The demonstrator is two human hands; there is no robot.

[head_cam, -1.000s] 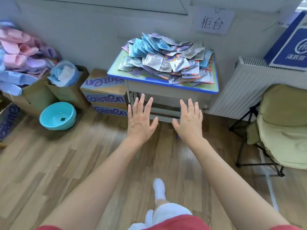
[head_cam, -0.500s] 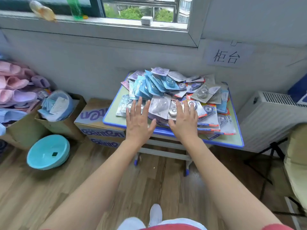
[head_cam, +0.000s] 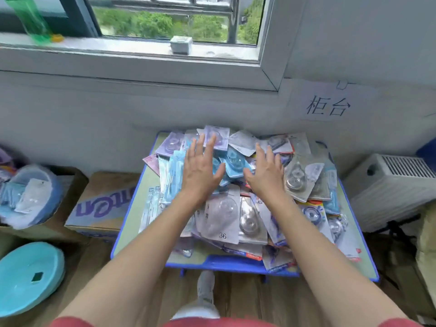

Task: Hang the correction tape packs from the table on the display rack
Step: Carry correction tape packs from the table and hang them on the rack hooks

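A heap of correction tape packs (head_cam: 226, 215), blister cards in blue, purple, grey and white, covers a small table with a blue rim (head_cam: 132, 204) under the window. My left hand (head_cam: 200, 173) is stretched out flat over the heap's left middle, fingers straight and spread, holding nothing. My right hand (head_cam: 266, 173) is stretched out the same way over the heap's right middle, also with nothing in it. Whether the palms touch the packs I cannot tell. No display rack is in view.
Left of the table stand a printed cardboard box (head_cam: 101, 204), a bag of packs in another box (head_cam: 30, 197) and a turquoise basin (head_cam: 28, 277) on the wooden floor. A white radiator (head_cam: 389, 190) is at the right. Wall and window sill lie behind.
I have stepped closer to the table. Both hands moved forward from the table's front edge to over the middle of the heap, still flat and holding nothing.
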